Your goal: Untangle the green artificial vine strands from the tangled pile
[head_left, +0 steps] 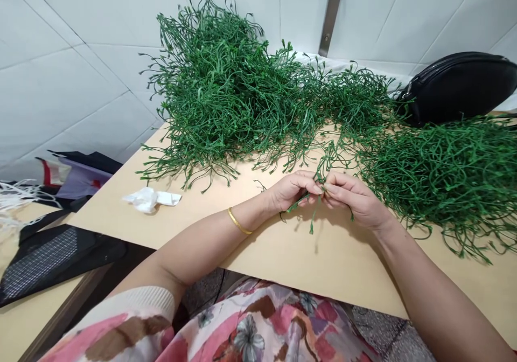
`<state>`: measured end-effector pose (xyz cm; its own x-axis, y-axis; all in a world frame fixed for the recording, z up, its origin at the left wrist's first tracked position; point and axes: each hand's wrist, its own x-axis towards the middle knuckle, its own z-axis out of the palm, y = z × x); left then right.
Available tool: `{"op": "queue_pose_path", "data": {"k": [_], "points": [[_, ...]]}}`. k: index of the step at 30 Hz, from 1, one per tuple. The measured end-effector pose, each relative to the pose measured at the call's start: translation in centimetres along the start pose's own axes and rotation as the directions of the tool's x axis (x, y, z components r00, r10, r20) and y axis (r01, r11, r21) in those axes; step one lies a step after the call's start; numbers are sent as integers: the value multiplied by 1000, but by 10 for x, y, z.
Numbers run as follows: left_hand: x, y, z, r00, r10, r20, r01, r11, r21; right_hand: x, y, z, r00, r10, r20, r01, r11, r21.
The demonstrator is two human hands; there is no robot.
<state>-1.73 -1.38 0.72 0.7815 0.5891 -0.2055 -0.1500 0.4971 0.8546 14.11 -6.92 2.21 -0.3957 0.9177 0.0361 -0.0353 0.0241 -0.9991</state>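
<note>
Above the table's near half, my left hand (297, 190) and my right hand (353, 197) meet fingertip to fingertip. Both are closed in a pinch on a small bunch of green plastic stems (326, 162). Some stems fan out above the fingers, and a few ends hang below. Exactly where each finger presses is partly hidden. A tall heap of like green stems (226, 87) lies beyond my left hand. Another pile of stems (448, 173) spreads to the right of my right hand.
A crumpled white tissue (147, 199) lies on the wooden table (202, 222) at left. The black bag (460, 87) stands at the back right by the white wall. Dark fabric pieces and white cords (24, 197) lie on a lower surface at far left.
</note>
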Motion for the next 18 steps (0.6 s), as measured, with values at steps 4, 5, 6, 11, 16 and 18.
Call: {"op": "queue_pose_path", "data": {"k": [4, 5, 6, 11, 16, 18], "points": [[0, -1, 2, 1000, -3, 21, 3, 1000, -27, -1, 3, -1, 1000, 14, -1, -14, 999, 38], [1, -1, 2, 1000, 9, 24, -8, 999, -32, -1, 3, -1, 1000, 18, -11, -17, 999, 43], [2, -1, 2, 1000, 25, 14, -25, 999, -32, 0, 4, -2, 999, 21, -34, -20, 999, 39], [7, 3, 2, 982, 133, -138, -107, 978, 178, 9, 7, -4, 979, 28, -203, -60, 986, -154], [5, 1, 1, 964, 202, -175, -135, 933, 333, 10, 6, 0, 970, 41, -240, -126, 928, -351], [5, -1, 0, 954, 227, -198, -141, 917, 374, 10, 5, 3, 960, 9, -281, -163, 832, -531]]}}
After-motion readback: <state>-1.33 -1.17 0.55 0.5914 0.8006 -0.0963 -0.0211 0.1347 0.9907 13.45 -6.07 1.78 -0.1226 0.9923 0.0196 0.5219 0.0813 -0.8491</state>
